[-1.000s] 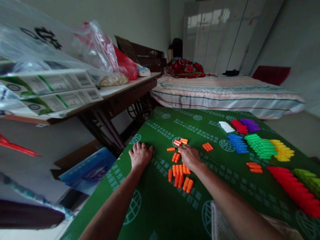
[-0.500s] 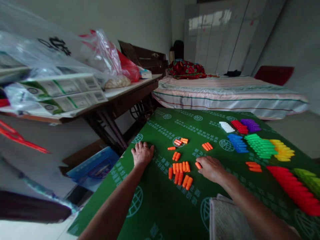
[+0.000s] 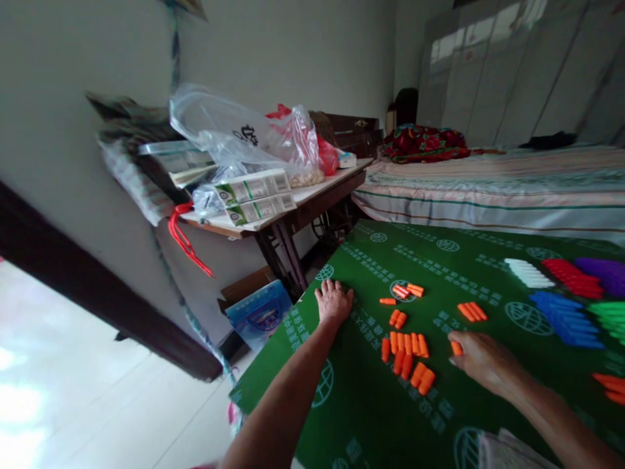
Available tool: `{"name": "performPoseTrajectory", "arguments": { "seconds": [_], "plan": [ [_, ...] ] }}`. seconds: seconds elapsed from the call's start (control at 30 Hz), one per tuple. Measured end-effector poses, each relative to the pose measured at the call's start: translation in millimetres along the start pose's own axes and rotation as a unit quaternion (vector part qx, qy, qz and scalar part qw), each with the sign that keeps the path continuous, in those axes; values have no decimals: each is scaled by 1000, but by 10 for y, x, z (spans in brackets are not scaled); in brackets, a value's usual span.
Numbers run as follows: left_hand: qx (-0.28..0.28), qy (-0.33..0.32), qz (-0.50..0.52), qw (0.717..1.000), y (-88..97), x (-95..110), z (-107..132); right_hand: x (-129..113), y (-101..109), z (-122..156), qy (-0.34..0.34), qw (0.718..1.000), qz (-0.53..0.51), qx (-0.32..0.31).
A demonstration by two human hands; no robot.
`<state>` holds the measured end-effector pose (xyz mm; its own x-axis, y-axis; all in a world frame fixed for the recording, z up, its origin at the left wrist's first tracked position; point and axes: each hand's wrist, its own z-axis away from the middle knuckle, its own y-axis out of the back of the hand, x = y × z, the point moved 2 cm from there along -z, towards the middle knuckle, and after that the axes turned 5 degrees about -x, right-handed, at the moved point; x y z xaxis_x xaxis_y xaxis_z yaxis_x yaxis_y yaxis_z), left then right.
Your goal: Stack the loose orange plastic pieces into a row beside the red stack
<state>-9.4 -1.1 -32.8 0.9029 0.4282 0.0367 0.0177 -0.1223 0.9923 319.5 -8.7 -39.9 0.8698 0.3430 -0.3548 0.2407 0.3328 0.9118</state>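
My left hand lies flat on the green table cover near its left edge, fingers spread, holding nothing. My right hand rests on the cover to the right of a cluster of orange blocks. Its fingers are curled around one orange block at the fingertips. More orange blocks lie scattered farther back: a pair, a single one, a small pile and a row of three.
White, red, purple, blue and green block rows lie at right. A side table with plastic bags and boxes stands at left, a bed behind. A blue box sits on the floor.
My right hand drew back from the far orange pile toward me and to the right, now with one orange block at its fingertips. My head turned left. The left hand stayed put.
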Motion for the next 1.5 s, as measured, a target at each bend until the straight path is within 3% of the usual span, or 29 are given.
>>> {"name": "performPoseTrajectory", "arguments": {
  "seconds": [0.27,0.63,0.77,0.9,1.03,1.5],
  "plan": [
    [15,-11,1,1000,57,29,-48,-50,219,129,-13,998,-14,-54],
    [-21,-31,5,999,267,119,-125,-228,357,375,-112,990,72,41],
    [-36,-42,6,998,304,142,-168,20,372,578,-190,978,54,62],
    [-50,-27,-3,998,281,149,-223,465,390,906,-304,946,60,100],
    [-60,-19,-11,998,271,159,-250,799,430,1112,-371,917,72,126],
    [-69,-40,1,997,255,131,-258,990,385,1054,-410,891,92,174]
  ]
}}
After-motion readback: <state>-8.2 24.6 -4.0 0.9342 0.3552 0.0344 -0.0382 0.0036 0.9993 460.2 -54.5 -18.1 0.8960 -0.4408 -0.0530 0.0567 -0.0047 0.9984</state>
